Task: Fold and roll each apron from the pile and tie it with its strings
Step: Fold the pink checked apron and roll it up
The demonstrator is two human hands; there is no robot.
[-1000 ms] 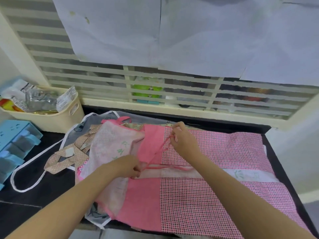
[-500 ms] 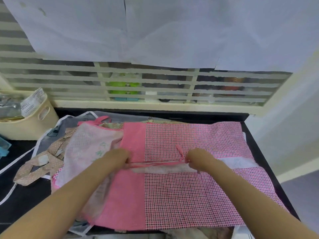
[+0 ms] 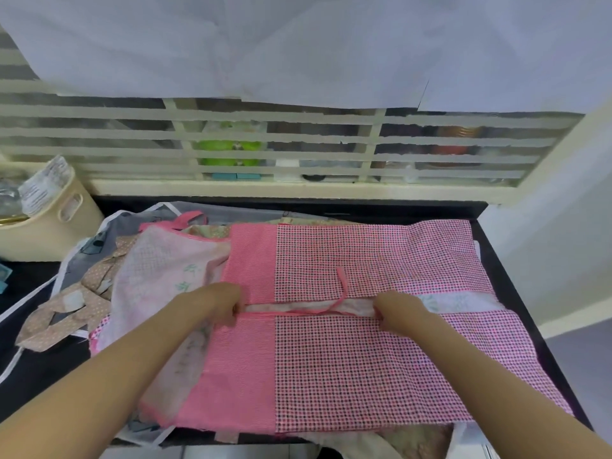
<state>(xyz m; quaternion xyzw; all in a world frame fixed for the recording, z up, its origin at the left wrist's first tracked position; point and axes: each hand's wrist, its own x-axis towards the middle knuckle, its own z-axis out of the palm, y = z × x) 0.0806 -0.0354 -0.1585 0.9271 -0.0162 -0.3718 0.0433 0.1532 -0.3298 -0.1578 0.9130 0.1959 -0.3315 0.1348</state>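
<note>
Head: both hands (image 3: 221, 303) (image 3: 395, 309) pinch thin pink string (image 3: 308, 312) on checked apron (image 3: 364, 359).

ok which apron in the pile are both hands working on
The pink checked apron spread on top. The left hand and right hand pinch its pink string; the pale pink apron and grey apron lie untouched beneath.

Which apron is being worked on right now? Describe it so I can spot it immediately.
On the black counter below the slatted window, it is the top pink apron, spread flat. Unlike the pale and beige aprons at its left, it is dotted check with a thin pink string across its middle.
</note>
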